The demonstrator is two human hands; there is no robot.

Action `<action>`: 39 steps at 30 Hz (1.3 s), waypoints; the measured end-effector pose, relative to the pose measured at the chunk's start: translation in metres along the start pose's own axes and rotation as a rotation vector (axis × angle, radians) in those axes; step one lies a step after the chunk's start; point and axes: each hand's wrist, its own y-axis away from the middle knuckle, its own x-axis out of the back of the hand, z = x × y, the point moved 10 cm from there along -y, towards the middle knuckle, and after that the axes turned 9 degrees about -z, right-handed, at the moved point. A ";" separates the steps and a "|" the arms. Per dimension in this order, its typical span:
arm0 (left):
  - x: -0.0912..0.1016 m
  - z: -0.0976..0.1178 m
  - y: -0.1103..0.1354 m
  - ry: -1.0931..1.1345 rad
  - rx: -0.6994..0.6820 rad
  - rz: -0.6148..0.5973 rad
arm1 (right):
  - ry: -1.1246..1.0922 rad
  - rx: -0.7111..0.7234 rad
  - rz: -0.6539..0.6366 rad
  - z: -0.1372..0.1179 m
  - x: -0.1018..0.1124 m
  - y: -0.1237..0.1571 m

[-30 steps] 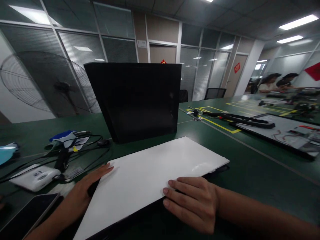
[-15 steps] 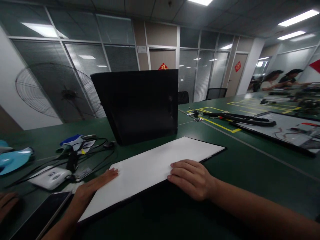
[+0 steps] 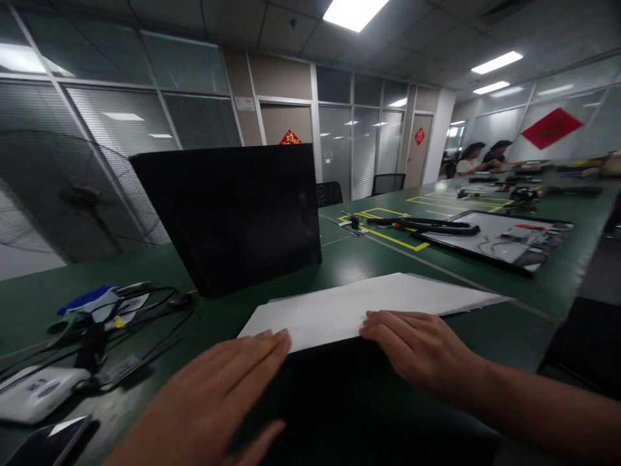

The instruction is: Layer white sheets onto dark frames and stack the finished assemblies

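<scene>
A long white panel (image 3: 334, 310) with a thin dark edge is in front of me over the green table. My left hand (image 3: 218, 388) is at its near left part, fingers stretched and side by side, fingertips at the white surface and thumb apart below. At the near edge, right of the middle, my right hand (image 3: 427, 349) has its bent fingers pressed together on the panel; its thumb is hidden. Under the near edge the view is very dark, so I cannot tell whether the panel touches the table there.
A large black panel (image 3: 242, 220) stands upright behind. Tangled cables (image 3: 165, 304), a white device (image 3: 43, 391) and a phone (image 3: 53, 443) lie at left. Farther right are a black-rimmed board (image 3: 490, 239) with parts and a black strip (image 3: 422, 226). People (image 3: 480, 158) sit far off.
My view has turned right. The left hand has come nearer and right, from the panel's left end to its near edge. The panel now looks flatter and reaches farther right.
</scene>
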 end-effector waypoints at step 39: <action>0.075 0.107 -0.100 -0.445 -0.161 0.316 | 0.179 -0.033 -0.031 0.030 0.062 0.037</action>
